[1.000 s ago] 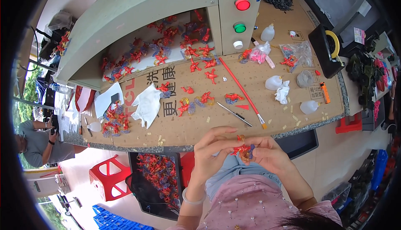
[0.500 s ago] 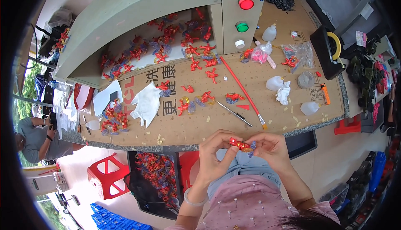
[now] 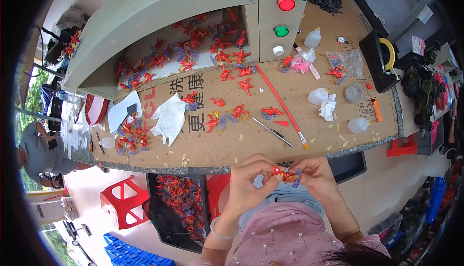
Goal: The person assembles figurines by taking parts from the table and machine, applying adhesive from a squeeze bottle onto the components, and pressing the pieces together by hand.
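Observation:
Between my hands, just in front of the bench's near edge, is a small red toy figure (image 3: 286, 174) with a clear purple and yellowish part. My left hand (image 3: 252, 179) pinches its red end between thumb and fingertips. With its fingers closed, my right hand (image 3: 311, 175) grips the purple end. Fingers cover parts of the figure. On the cardboard beyond lie a pair of tweezers or a slim metal pen-like tool (image 3: 271, 130) and a red-handled paintbrush (image 3: 280, 104). More red figures (image 3: 239, 111) with clear purple parts rest nearby.
An arched machine (image 3: 159, 19) with several red figures inside stands at the back. Squeeze bottles (image 3: 358, 125) and an orange utility knife (image 3: 376, 109) lie right. A white glove (image 3: 169, 119) lies left. A black crate (image 3: 176, 208) of figures and red stool (image 3: 124, 202) stand below left.
The red figure has shifted slightly right and turned in my fingers, showing more of its purple part. At the far left, another person has changed posture, holding a dark device.

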{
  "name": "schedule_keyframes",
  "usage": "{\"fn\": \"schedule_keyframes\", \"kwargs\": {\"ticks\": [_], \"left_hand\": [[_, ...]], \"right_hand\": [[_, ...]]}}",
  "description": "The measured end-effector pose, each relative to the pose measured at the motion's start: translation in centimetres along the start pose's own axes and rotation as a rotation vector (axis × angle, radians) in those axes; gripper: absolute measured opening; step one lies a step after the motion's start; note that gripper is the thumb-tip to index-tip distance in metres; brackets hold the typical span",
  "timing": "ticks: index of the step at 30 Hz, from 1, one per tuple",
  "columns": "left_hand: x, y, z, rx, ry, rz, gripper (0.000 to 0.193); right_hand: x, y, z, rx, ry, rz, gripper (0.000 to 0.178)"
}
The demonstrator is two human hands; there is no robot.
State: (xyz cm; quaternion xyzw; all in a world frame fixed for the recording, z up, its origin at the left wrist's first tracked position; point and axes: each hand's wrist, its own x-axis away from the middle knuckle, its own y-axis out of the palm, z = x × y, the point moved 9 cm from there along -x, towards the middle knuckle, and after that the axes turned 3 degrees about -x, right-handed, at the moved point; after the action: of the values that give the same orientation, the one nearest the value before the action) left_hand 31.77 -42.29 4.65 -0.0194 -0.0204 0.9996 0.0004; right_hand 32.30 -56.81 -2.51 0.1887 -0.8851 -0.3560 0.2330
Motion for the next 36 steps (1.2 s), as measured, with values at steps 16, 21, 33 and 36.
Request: {"fn": "schedule_keyframes", "kwargs": {"ticks": [16,21,33,36], "left_hand": [[0.0,0.8,2.9,-0.198,0.155,-0.070,0.022],[0.0,0.7,3.1,-0.199,0.139,-0.066,0.023],[-0.4,-1.7,2.0,-0.156,0.110,0.014,0.021],[0.1,-2.8,1.1,-0.141,0.067,0.047,0.021]], "right_hand": [[0.5,1.0,-2.2,0.121,-0.081,-0.028,0.021],[0.5,1.3,-2.3,0.151,-0.104,-0.050,0.027],[-0.7,2.3,2.7,-0.350,0.135,-0.179,0.029],[-0.9,3.5,3.2,-0.443,0.166,-0.219,0.034]]}}
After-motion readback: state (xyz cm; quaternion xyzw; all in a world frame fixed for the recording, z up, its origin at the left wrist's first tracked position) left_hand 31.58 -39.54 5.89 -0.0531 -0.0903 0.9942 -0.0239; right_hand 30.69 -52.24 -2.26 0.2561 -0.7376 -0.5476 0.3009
